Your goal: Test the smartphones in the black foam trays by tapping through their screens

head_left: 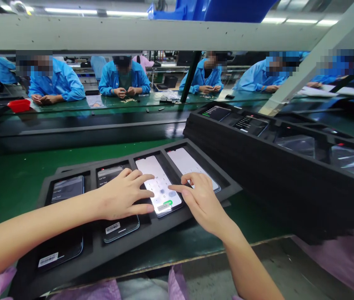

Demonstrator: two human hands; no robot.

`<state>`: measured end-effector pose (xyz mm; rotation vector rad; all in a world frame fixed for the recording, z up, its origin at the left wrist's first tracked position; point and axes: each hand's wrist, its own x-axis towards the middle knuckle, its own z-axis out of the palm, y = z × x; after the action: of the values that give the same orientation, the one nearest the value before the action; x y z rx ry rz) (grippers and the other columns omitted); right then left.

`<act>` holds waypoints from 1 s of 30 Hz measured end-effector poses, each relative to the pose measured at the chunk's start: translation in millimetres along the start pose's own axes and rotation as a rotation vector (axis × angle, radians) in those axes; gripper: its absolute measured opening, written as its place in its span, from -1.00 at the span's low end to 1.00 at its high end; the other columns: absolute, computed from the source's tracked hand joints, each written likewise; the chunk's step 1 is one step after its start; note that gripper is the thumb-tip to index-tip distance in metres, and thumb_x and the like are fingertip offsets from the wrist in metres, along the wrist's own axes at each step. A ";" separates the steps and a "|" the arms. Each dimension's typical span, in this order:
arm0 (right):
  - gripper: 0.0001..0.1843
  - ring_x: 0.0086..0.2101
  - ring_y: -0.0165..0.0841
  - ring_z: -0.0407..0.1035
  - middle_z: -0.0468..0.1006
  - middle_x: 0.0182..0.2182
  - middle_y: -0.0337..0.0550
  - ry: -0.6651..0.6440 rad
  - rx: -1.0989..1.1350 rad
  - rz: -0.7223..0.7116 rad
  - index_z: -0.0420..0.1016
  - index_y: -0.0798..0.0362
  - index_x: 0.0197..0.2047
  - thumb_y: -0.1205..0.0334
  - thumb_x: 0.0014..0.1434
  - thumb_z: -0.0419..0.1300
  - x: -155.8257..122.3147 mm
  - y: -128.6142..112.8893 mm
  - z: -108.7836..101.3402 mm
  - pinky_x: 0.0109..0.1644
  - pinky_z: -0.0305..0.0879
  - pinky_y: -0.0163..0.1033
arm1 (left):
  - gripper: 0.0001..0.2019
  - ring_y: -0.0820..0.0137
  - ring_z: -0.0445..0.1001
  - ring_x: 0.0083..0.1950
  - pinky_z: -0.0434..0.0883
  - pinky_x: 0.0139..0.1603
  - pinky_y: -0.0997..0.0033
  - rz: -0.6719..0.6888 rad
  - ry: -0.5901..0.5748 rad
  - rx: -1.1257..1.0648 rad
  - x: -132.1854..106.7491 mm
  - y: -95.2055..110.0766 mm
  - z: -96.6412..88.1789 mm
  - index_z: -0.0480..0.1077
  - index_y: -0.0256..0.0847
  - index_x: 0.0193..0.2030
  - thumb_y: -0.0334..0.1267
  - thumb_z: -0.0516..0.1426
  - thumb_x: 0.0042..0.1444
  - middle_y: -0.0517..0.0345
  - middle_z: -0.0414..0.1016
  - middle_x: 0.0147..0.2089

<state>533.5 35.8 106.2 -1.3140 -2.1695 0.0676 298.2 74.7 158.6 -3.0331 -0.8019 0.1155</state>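
1. Black tray (93, 241) on the green tabletop (23, 166) — first phone (64, 243) and second phone (126, 225), at left, show test menus; this step apparently done.
2. Left hand (123, 195): fingers spread, grasping nothing, over the third phone (164, 196), keypad lit; entry seemingly under way.
3. Right hand (204, 203): loosely curled, empty, index finger extended at that screen; contact cannot be told.
4. Fourth phone (183, 160), rightmost, keypad lit — presumably left to do.
5. Beyond: stacked trays (227, 166) at right; co-workers (141, 79) opposite.

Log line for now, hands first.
left hand: fingers over phone third from left | right hand: finger over same phone | tray: four phones
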 end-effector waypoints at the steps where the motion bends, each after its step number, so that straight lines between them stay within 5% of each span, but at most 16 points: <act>1: -0.53 -0.18 -0.27 0.19 0.33 -0.26 -0.10 0.030 0.012 0.001 0.55 -0.06 -0.15 0.24 0.31 -0.21 -1.7 1.7 -0.5 -0.05 0.12 -0.05 | -0.50 0.09 0.26 0.07 0.18 -0.03 0.07 -0.003 -0.001 0.000 -0.1 -0.1 0.2 0.36 -0.04 0.07 0.09 -0.23 0.25 -0.09 0.19 0.26; 4: -0.51 -0.22 -0.29 0.19 0.32 -0.31 -0.13 0.076 0.021 -0.004 0.57 -0.07 -0.23 0.27 0.30 -0.21 -4.7 4.4 -1.7 -0.05 0.09 -0.06 | -0.51 0.08 0.26 0.09 0.17 -0.03 0.08 -0.013 0.003 -0.005 -0.6 0.0 0.0 0.32 -0.04 0.10 0.09 -0.22 0.25 -0.08 0.18 0.27; 10: -0.54 -0.21 -0.32 0.23 0.31 -0.29 -0.14 -0.058 -0.029 -0.034 0.56 -0.05 -0.21 0.29 0.29 -0.19 -4.0 1.6 -0.9 0.07 -0.04 0.02 | -0.52 0.10 0.28 0.06 0.17 -0.04 0.11 0.042 0.033 -0.012 -0.3 4.8 -1.5 0.29 -0.01 0.13 0.09 -0.20 0.24 -0.09 0.21 0.25; 16: -0.52 -0.21 -0.33 0.25 0.33 -0.30 -0.15 0.018 -0.047 -0.024 0.55 -0.07 -0.16 0.29 0.29 -0.22 -5.2 0.5 -3.5 0.11 -0.04 0.02 | -0.57 0.10 0.29 0.06 0.17 -0.08 0.13 0.072 0.008 -0.001 1.7 7.6 0.4 0.38 -0.02 0.03 0.06 -0.17 0.25 -0.09 0.23 0.24; 21: -0.54 -0.18 -0.33 0.27 0.34 -0.29 -0.16 -0.043 -0.089 -0.027 0.55 -0.07 -0.19 0.30 0.30 -0.19 -5.9 -2.2 -3.0 0.13 -0.05 0.01 | -0.56 0.13 0.31 0.04 0.15 -0.06 0.14 0.084 0.073 0.009 0.5 4.1 7.8 0.41 -0.03 -0.02 0.08 -0.16 0.24 -0.05 0.28 0.21; 26: -0.51 -0.27 -0.32 0.25 0.34 -0.35 -0.16 0.209 -0.067 0.058 0.55 -0.07 -0.12 0.24 0.30 -0.22 -11.4 15.0 -12.0 -0.02 0.07 -0.04 | -0.55 0.15 0.31 0.01 0.14 -0.06 0.15 0.098 0.124 0.030 0.8 0.1 3.9 0.39 -0.03 -0.01 0.09 -0.17 0.24 -0.03 0.28 0.20; 30: -0.51 -0.33 -0.33 0.25 0.34 -0.42 -0.18 0.351 0.042 0.199 0.60 -0.06 -0.31 0.20 0.27 -0.19 -9.4 49.6 -25.0 -0.12 0.12 -0.09 | -0.55 0.12 0.29 0.07 0.15 -0.02 0.12 0.108 0.061 0.043 19.3 -1.5 -8.3 0.39 -0.07 0.01 0.07 -0.18 0.25 -0.07 0.27 0.21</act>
<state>588.7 47.0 105.8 -1.3975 -1.7331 -0.0367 314.8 85.7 165.5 -3.0225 -0.6227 0.0402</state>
